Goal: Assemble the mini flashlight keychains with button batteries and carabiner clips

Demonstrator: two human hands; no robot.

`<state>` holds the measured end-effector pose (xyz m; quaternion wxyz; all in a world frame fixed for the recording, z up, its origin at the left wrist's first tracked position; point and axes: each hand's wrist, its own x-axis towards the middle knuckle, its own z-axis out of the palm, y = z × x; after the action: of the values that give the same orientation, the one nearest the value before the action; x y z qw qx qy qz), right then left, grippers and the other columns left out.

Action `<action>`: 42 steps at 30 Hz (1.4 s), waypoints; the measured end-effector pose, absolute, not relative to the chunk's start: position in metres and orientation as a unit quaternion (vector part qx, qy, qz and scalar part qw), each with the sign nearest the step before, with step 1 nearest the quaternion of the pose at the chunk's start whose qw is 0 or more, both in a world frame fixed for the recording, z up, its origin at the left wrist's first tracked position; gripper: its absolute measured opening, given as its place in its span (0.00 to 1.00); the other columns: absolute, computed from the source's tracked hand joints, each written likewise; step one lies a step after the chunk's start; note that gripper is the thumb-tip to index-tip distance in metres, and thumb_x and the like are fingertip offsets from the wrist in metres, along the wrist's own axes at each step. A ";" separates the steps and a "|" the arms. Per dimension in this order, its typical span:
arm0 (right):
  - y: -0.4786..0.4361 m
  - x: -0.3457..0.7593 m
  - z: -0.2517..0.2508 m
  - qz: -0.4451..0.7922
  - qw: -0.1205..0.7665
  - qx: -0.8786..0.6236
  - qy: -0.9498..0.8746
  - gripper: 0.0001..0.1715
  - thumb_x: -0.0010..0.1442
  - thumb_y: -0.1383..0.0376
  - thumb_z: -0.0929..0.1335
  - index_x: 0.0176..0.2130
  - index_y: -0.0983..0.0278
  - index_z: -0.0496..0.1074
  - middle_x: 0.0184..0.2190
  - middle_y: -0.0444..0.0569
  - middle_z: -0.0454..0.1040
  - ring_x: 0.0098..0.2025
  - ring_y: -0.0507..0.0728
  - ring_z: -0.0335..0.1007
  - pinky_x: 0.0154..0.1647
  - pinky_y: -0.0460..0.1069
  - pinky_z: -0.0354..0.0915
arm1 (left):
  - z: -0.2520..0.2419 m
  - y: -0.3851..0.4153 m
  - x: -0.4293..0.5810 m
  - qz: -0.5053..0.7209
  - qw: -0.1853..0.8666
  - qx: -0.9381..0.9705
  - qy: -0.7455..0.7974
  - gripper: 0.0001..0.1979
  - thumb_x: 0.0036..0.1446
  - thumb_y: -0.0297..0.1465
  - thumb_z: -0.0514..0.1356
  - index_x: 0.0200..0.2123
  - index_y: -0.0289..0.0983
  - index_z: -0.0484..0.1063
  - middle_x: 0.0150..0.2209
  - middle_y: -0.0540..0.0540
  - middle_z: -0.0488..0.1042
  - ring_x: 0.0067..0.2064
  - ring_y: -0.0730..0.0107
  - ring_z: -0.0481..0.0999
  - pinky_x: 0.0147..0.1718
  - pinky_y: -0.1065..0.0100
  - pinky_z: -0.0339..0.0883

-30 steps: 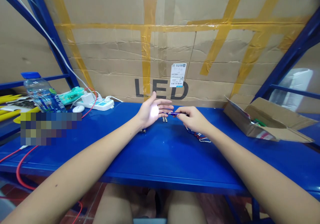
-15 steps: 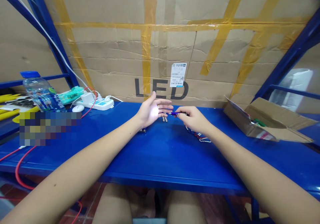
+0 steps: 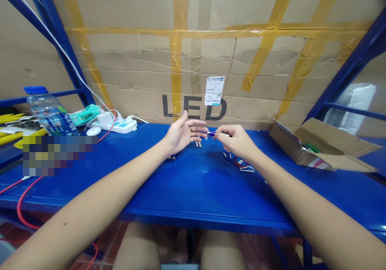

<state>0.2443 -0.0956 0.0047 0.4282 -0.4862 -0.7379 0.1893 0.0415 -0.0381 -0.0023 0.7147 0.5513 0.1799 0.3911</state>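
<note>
A slim purple penlight is pinched between the thumb and fingers of my right hand, its front end pointing left. Facing it, my left hand is open, thumb up and fingers stretched toward the penlight's tip; whether they touch cannot be made out. No bright spot shows on the left palm. Just below the left fingertips, several small silver button cells sit on the blue table. Several carabiners, blue, red and silver, lie in a row below my right hand. Small dark pieces are partly hidden by my left wrist.
An open cardboard box stands at the right. On the left are a water bottle, a white power strip, a white mouse-like object and red cables. A large carton closes off the back.
The bright light spot on my left palm is gone. My right hand has shifted slightly up, uncovering more of the carabiners. The left hand is nearly still.
</note>
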 end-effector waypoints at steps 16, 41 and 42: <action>-0.094 0.243 0.003 0.189 0.402 -0.501 -0.743 0.13 0.56 0.60 0.64 0.24 0.64 0.68 0.16 0.41 0.63 0.21 0.51 0.57 0.26 0.48 0.54 | -0.002 -0.037 0.041 0.392 0.711 0.556 0.177 0.36 0.63 0.56 0.45 0.46 0.31 0.77 0.45 0.33 0.79 0.48 0.54 0.77 0.47 0.58 0.68; -0.054 0.266 -0.014 0.343 0.364 -0.476 -0.723 0.10 0.55 0.63 0.70 0.37 0.66 0.72 0.29 0.46 0.75 0.26 0.51 0.66 0.30 0.48 0.64 | -0.010 -0.014 0.033 0.379 0.290 0.815 0.330 0.05 0.55 0.31 0.63 0.35 0.36 0.77 0.33 0.45 0.79 0.35 0.65 0.76 0.38 0.62 0.68; -0.045 0.266 -0.013 0.340 0.368 -0.478 -0.722 0.09 0.55 0.63 0.69 0.36 0.67 0.73 0.29 0.47 0.75 0.26 0.51 0.66 0.31 0.48 0.65 | -0.007 -0.008 0.030 0.372 0.278 0.823 0.327 0.05 0.55 0.30 0.63 0.34 0.36 0.77 0.33 0.45 0.79 0.35 0.65 0.75 0.39 0.62 0.68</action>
<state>0.2662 -0.0452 -0.0128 0.3680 -0.4779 -0.7217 0.3396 0.0301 -0.0075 -0.0074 0.2777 0.8232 0.3273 0.3717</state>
